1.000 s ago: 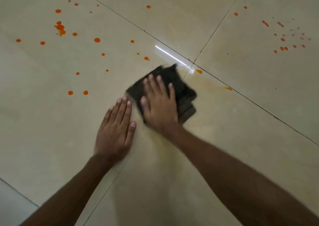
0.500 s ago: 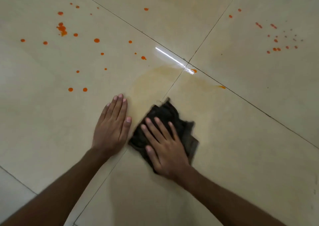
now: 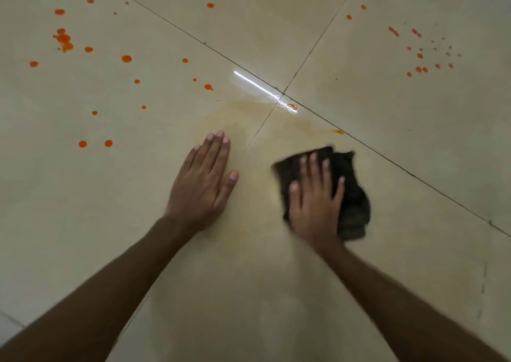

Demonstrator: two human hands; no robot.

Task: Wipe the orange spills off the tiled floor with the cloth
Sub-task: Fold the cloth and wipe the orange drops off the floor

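Head view: right hand [image 3: 315,204] flat, fingers spread, palm pressing dark cloth [image 3: 351,193] onto floor [image 3: 249,292], not gripping; left hand [image 3: 201,184] open, flat on tile, bracing, holding nothing. Cloth bunched, edges blurred, just short of grout line. Step: wiping pale orange smear [image 3: 243,107] near tile corner. Best to press evenly, sweep through streak [image 3: 338,132] and blob [image 3: 291,106], fold to fresh face so no re-smearing. Drops [image 3: 126,58] far left and specks [image 3: 419,56] far right unwiped; most of job left
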